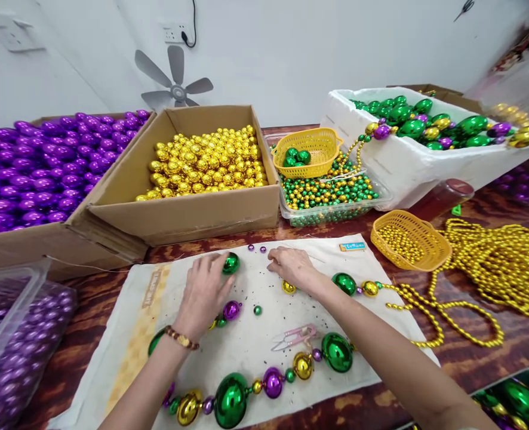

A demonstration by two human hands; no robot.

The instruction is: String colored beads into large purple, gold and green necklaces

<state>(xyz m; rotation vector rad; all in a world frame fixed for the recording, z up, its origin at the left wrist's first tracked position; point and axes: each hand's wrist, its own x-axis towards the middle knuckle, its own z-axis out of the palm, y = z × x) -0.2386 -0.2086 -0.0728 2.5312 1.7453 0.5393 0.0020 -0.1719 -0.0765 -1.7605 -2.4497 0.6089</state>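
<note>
My left hand (205, 288), with a beaded bracelet (182, 338) at the wrist, hovers over the cloth with fingers apart. A green ball (231, 263) sits right by its fingertips; whether they touch cannot be told. My right hand (294, 266) has its fingers curled together, and what they pinch, if anything, is too small to see. Just below it lies a gold ball (288, 286). Between the hands are a purple ball (231, 310) and a small green bead (258, 310). A string of large green (231, 400), gold and purple balls curves along the near side.
Pink-handled thread snips (294, 337) lie on the white cloth (157, 382). Behind stand boxes of purple (45, 173) and gold beads (206, 161), a clear tray (336, 209), and a white foam box (358, 137). Gold bead strands (497, 263) and a yellow basket (410, 263) are at right.
</note>
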